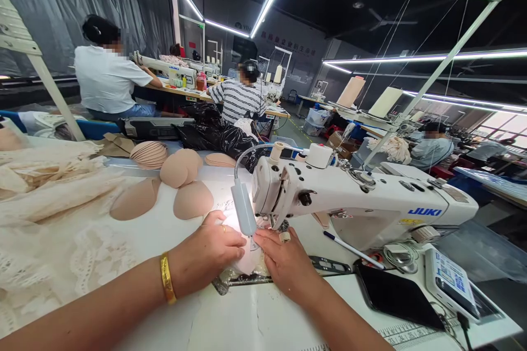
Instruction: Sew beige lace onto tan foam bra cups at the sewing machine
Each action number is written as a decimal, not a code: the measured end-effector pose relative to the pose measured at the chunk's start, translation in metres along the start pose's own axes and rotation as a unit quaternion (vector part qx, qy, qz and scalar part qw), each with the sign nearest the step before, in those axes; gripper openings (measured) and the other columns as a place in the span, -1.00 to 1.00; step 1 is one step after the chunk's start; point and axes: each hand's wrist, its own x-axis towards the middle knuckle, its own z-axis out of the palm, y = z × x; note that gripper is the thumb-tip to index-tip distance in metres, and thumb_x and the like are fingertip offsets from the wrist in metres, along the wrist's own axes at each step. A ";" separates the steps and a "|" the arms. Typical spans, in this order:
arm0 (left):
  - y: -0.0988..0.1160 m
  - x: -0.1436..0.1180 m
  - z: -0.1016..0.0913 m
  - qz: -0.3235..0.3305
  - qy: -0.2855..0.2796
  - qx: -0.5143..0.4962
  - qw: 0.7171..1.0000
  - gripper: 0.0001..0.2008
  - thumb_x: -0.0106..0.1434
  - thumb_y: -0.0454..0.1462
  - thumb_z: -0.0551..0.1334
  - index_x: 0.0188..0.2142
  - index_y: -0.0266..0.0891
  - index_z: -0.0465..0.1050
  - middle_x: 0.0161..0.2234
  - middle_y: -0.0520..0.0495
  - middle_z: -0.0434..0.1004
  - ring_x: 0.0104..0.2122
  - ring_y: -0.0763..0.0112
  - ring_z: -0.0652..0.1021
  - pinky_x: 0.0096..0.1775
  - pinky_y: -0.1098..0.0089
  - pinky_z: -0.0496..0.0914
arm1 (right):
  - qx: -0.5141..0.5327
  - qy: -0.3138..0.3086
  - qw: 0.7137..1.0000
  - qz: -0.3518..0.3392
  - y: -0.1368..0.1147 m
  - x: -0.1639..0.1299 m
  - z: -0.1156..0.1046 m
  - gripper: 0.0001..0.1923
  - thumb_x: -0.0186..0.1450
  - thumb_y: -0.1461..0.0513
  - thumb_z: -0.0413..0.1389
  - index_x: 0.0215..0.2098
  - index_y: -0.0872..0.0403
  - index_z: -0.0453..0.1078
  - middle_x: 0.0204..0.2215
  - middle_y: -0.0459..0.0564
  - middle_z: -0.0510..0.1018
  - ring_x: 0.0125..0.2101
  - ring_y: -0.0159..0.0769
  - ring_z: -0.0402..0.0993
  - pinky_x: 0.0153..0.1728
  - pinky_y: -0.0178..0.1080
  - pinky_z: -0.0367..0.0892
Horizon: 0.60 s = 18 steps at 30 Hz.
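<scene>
A white sewing machine (362,197) stands on the table, its needle end over a small pale fabric piece (246,262) lit by a grey gooseneck lamp (244,208). My left hand (208,252) lies over the left side of this fabric, fingers curled and closed on it. From the right, my right hand (288,263) rests with fingers stretched flat beside the presser foot, at the fabric's edge. The lamp head partly hides the sewing spot. Beige moulded cups (193,200) lie left of the machine, several of them loose or stacked.
Cream lace fabric (57,230) is heaped at the left. On the right are a black phone (397,293), a white boxy device (450,282), a pen (349,248) and a ruler (411,334). Black plastic bags (222,131) lie behind the table. Other people sit at machines beyond.
</scene>
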 end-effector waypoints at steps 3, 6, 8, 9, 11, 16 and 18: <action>0.001 0.000 0.000 -0.005 -0.003 0.009 1.000 -0.70 0.02 -0.62 0.08 -0.40 -0.21 0.30 -0.43 0.13 0.50 -0.47 0.36 0.48 -0.05 0.11 0.08 | -0.007 0.003 1.000 -0.007 0.000 0.000 -0.001 -0.43 0.33 0.47 0.05 0.22 -0.07 0.44 0.20 -0.10 0.60 0.05 -0.09 0.54 0.05 -0.04 0.38; 0.002 0.000 0.001 -0.012 -0.006 0.011 1.000 -0.71 0.06 -0.62 0.10 -0.41 -0.20 0.29 -0.43 0.12 0.50 -0.48 0.37 0.47 -0.05 0.12 0.10 | -0.010 0.015 1.000 -0.021 0.001 0.000 0.001 -0.40 0.31 0.49 0.05 0.23 -0.05 0.43 0.18 -0.05 0.61 0.03 -0.08 0.55 0.01 -0.04 0.41; 0.003 0.000 0.001 -0.015 -0.006 0.013 1.000 -0.71 0.06 -0.62 0.10 -0.41 -0.20 0.29 -0.43 0.11 0.50 -0.48 0.38 0.47 -0.05 0.12 0.11 | -0.005 0.026 0.999 -0.031 0.003 -0.002 0.001 -0.40 0.30 0.50 0.05 0.23 -0.03 0.43 0.16 -0.02 0.62 0.00 -0.05 0.55 -0.02 -0.01 0.43; 0.003 0.000 0.001 -0.015 -0.006 0.015 1.000 -0.71 0.05 -0.62 0.10 -0.42 -0.20 0.29 -0.43 0.11 0.50 -0.48 0.38 0.47 -0.05 0.11 0.12 | -0.001 0.034 0.999 -0.039 0.003 -0.002 0.001 -0.41 0.29 0.49 0.05 0.23 -0.02 0.43 0.15 0.00 0.63 -0.02 -0.04 0.55 -0.04 0.00 0.44; 0.004 0.000 0.001 -0.018 -0.007 0.016 1.000 -0.71 0.02 -0.62 0.11 -0.42 -0.21 0.28 -0.43 0.11 0.51 -0.49 0.39 0.46 -0.06 0.11 0.13 | 0.005 0.059 0.997 -0.055 0.004 -0.004 -0.002 -0.45 0.30 0.49 0.04 0.20 0.02 0.44 0.10 0.04 0.65 -0.08 -0.04 0.55 -0.10 -0.01 0.48; 0.005 0.001 0.002 -0.022 -0.008 0.013 1.000 -0.72 0.04 -0.62 0.09 -0.42 -0.22 0.27 -0.36 0.08 0.57 -0.46 0.38 0.46 -0.06 0.09 0.13 | 0.033 0.148 0.986 -0.071 0.006 -0.005 -0.010 -0.67 0.42 0.43 -0.02 0.05 0.07 0.43 -0.21 0.09 0.64 -0.19 -0.06 0.49 -0.22 -0.07 0.52; 0.005 0.001 0.005 -0.024 -0.004 0.017 1.000 -0.72 0.05 -0.62 0.08 -0.42 -0.22 0.27 -0.38 0.08 0.56 -0.50 0.41 0.42 -0.07 0.08 0.12 | 0.042 0.175 0.982 -0.064 0.007 -0.004 -0.010 -0.72 0.42 0.41 -0.01 0.00 0.05 0.41 -0.25 0.08 0.61 -0.19 -0.05 0.50 -0.23 -0.06 0.53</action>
